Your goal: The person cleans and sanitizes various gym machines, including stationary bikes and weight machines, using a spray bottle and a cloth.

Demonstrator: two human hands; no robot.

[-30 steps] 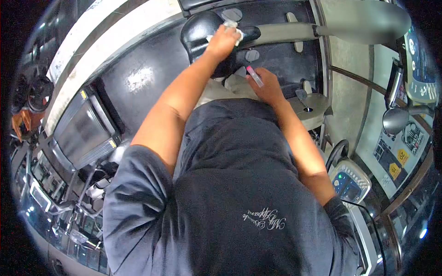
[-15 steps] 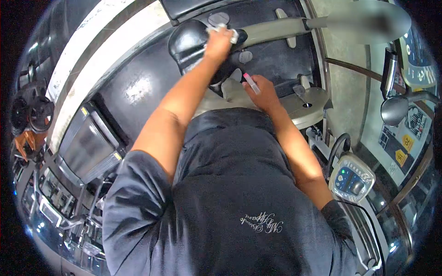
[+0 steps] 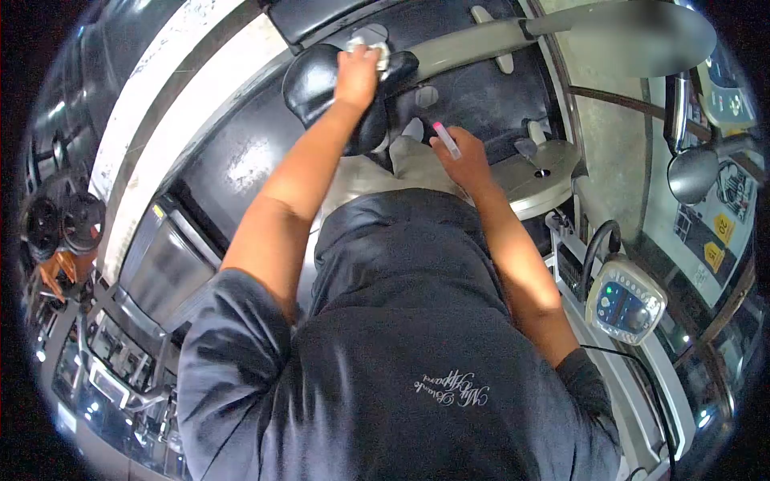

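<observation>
My left hand [image 3: 356, 82] is closed around a crumpled white cloth [image 3: 373, 53], at the edge of the black padded seat [image 3: 310, 83] of an exercise bike. The cloth bunches out past my fingertips on the side toward the bike's frame. Lower and to the right, in front of my thighs, my right hand [image 3: 471, 163] grips a slim clear bottle [image 3: 447, 143] with a pink top. That bottle points up and slightly left, away from my body.
A pale beam [image 3: 469, 48] of the bike runs right from the seat. A pedal [image 3: 526, 147] sits beside a rounded grey cover [image 3: 525, 178]. Farther right stands a machine console [image 3: 626, 305] with a lit screen. Dark weight plates [image 3: 81, 222] are at far left.
My left hand has moved left with the cloth along the seat. My right hand stays near my thighs, still holding the bottle. The whole view has shifted a little.
</observation>
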